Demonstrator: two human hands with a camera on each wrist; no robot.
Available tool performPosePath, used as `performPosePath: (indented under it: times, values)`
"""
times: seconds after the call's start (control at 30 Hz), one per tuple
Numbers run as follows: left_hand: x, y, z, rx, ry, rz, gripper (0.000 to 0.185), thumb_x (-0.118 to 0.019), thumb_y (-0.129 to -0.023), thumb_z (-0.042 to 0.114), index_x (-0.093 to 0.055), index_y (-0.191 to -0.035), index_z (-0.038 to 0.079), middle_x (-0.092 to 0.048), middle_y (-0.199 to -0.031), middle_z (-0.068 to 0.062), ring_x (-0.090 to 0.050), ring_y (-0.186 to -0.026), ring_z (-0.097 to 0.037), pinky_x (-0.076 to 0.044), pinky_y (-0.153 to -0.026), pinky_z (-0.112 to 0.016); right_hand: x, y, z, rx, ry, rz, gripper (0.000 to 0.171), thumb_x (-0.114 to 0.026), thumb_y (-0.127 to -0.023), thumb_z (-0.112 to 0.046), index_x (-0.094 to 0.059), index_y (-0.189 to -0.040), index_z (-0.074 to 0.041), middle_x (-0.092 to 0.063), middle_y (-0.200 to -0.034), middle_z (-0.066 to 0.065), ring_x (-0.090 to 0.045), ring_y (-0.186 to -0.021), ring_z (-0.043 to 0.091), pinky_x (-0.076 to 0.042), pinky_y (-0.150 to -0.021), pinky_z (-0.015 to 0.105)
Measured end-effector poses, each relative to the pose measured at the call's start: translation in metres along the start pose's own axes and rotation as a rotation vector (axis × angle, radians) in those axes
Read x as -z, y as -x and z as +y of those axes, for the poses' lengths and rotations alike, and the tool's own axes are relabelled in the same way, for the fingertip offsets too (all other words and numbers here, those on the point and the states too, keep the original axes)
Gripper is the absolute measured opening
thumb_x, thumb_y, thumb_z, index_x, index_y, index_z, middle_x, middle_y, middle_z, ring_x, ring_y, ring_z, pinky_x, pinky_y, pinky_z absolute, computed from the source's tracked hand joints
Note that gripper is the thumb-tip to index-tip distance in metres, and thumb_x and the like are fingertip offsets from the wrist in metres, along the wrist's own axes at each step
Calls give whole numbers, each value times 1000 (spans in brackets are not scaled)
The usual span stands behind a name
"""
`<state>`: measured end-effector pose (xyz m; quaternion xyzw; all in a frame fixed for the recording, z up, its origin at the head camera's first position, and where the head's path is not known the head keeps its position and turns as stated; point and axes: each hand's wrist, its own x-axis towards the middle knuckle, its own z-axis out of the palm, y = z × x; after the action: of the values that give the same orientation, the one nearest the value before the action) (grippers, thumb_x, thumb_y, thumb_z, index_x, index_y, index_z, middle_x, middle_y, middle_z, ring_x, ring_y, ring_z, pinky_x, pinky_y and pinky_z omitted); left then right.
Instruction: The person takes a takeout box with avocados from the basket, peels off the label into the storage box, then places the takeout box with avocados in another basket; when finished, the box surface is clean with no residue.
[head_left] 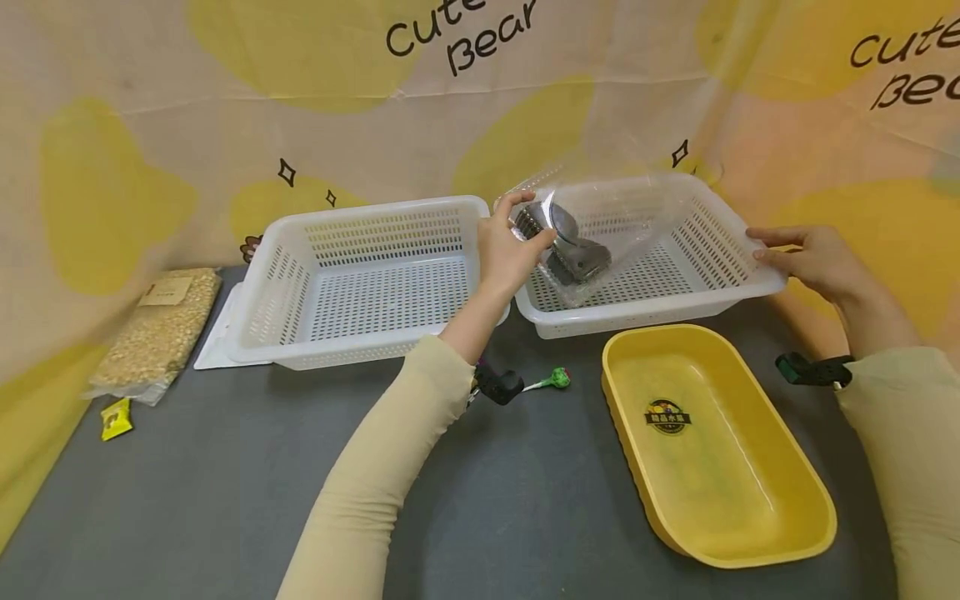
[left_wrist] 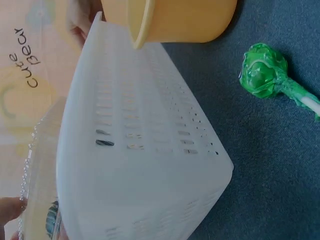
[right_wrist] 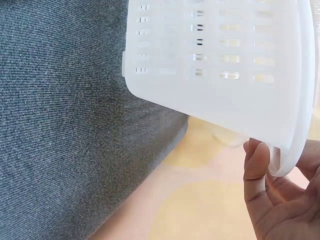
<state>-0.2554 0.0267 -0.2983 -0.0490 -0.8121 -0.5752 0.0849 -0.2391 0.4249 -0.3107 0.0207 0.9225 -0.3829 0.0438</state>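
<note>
My left hand (head_left: 508,254) pinches a clear plastic package (head_left: 630,221) over the left side of the right white basket (head_left: 645,307). Through the plastic show dark grey, shiny pieces (head_left: 588,258), one round and one with a ridged edge; their exact kind I cannot tell. In the left wrist view, the package (left_wrist: 42,150) stands above the basket's rim, with fingertips at its edge. My right hand (head_left: 817,258) grips the same basket's right rim, thumb and fingers on either side of it, as the right wrist view shows.
Beside it on the left stands another white basket (head_left: 375,354). A yellow tub (head_left: 720,467) sits in front, near a green-wrapped lollipop (head_left: 558,378). At far left lie a bag of pale kernels (head_left: 161,329) and a small yellow packet (head_left: 116,419). A printed cloth (head_left: 360,92) hangs behind.
</note>
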Motion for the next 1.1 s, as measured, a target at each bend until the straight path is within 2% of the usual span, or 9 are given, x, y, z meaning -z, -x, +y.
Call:
performPosePath:
  times: [0.07, 0.27, 0.37, 0.5, 0.6, 0.7, 0.83, 0.97, 1.1]
  values:
    - [-2, 2, 1, -16, -60, -19, 53, -74, -85, 18, -55, -134, 24, -45, -139, -18, -46, -116, -24, -49, -71, -26, 0, 0, 0, -4, -5, 0, 35, -63, -96, -33, -59, -128, -46, -51, -86, -36, -57, -75, -7, -51, -64, 18]
    - [-9, 3, 5, -92, -179, -96, 56, -72, -89, 20, -49, -140, 26, -48, -144, -15, -47, -124, -29, -51, -84, -39, 0, -1, -1, -6, 12, -5, 42, -62, -97, -34, -55, -138, -34, -50, -87, -37, -57, -75, -8, -52, -66, 17]
    - [-13, 1, 5, -126, -253, -130, 63, -72, -89, 21, -44, -145, 27, -52, -146, -10, -51, -124, -30, -51, -83, -41, -1, 0, -1, 6, 2, 1, 38, -63, -96, -32, -57, -133, -39, -50, -87, -37, -58, -75, -8, -52, -65, 17]
    - [-17, 0, 4, -135, -336, -173, 70, -73, -89, 22, -39, -150, 28, -51, -149, -6, -57, -120, -29, -52, -75, -39, -1, 1, -1, 15, -28, 4, 29, -64, -96, -29, -61, -111, -54, -51, -88, -37, -58, -75, -8, -53, -64, 17]
    - [-17, -3, 2, -135, -382, -192, 68, -73, -90, 23, -41, -150, 25, -50, -152, -2, -55, -129, -28, -54, -90, -39, -1, 2, -2, 15, -16, 3, 28, -64, -96, -29, -60, -108, -54, -49, -88, -36, -57, -75, -8, -52, -64, 17]
    - [-12, -5, 1, -165, -414, -213, 63, -72, -91, 24, -45, -148, 23, -50, -152, 0, -48, -140, -24, -45, -111, -41, -1, 2, -4, 13, 21, 11, 35, -63, -96, -31, -58, -129, -42, -48, -87, -37, -56, -75, -9, -51, -64, 17]
    - [1, -2, -1, -234, -458, -246, 60, -69, -93, 28, -47, -148, 23, -45, -156, -4, -38, -148, -25, -34, -120, -45, -3, 3, -8, 22, 85, 28, 52, -61, -98, -30, -50, -143, -7, -50, -90, -33, -55, -73, -11, -50, -63, 16]
    - [27, 11, -8, -321, -547, -269, 61, -66, -94, 31, -43, -150, 23, -35, -161, -8, -31, -150, -33, -29, -121, -54, -7, 4, -15, 41, 224, 31, 51, -57, -99, -27, -49, -141, 1, -69, -113, 10, -57, -71, -3, -48, -60, 20]
    - [61, 27, -17, -380, -653, -239, 61, -63, -96, 30, -40, -151, 20, -32, -162, -12, -28, -151, -39, -23, -121, -61, -9, 7, -24, 104, 420, 24, 51, -52, -102, -25, -46, -141, 6, -51, -130, 43, -63, -86, 35, -51, -72, 43]
